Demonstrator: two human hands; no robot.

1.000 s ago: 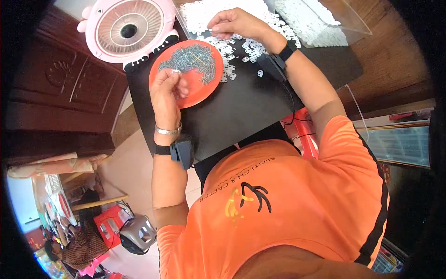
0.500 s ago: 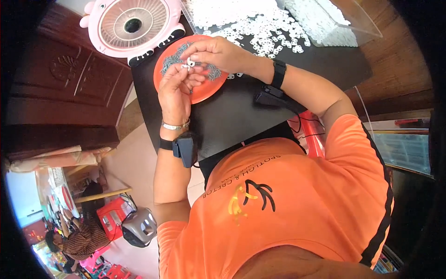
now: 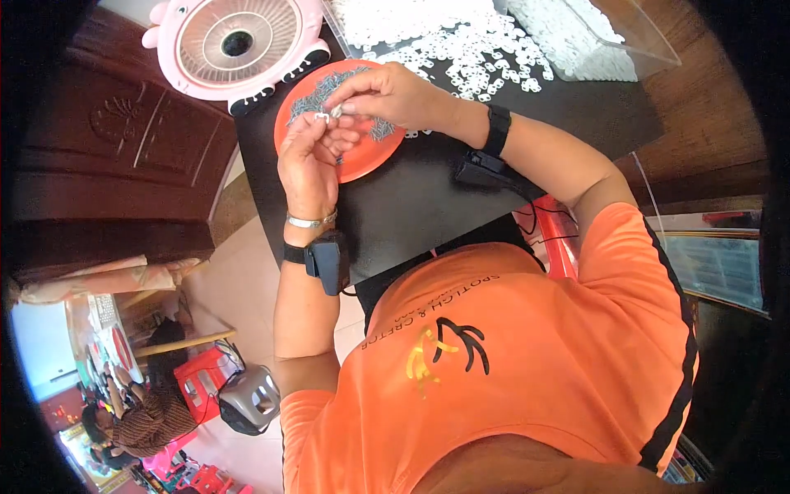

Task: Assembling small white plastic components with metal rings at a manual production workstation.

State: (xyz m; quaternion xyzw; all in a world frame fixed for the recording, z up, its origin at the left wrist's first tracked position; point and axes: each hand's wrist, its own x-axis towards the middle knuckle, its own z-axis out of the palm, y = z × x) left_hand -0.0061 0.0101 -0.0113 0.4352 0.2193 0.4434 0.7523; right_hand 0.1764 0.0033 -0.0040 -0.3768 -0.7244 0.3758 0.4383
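Above an orange-red plate [image 3: 358, 169], my two hands meet fingertip to fingertip. My left hand [image 3: 309, 160] pinches a small white plastic piece [image 3: 322, 117] between thumb and forefinger, its other fingers loosely curled. My right hand [image 3: 397, 100] comes in from the right with thumb and fingers closed on another small whitish piece [image 3: 336, 111], right beside the first. Whether the two pieces touch I cannot tell. Under my hands, the plate bears a heap of thin grey metal nails or screws [image 3: 313, 100], partly hidden by my fingers.
Many loose white plastic pieces [image 3: 494, 66] are spread over the black table [image 3: 395, 218] beyond my right hand. A clear bin [image 3: 576, 41] of white pieces stands at the far right. A pink fan [image 3: 239, 45] stands far left. Another person [image 3: 152, 424] sits at lower left.
The white piece at my right fingertips has turned and shows a different side. My hands stay close together over the plate, with only small finger shifts.
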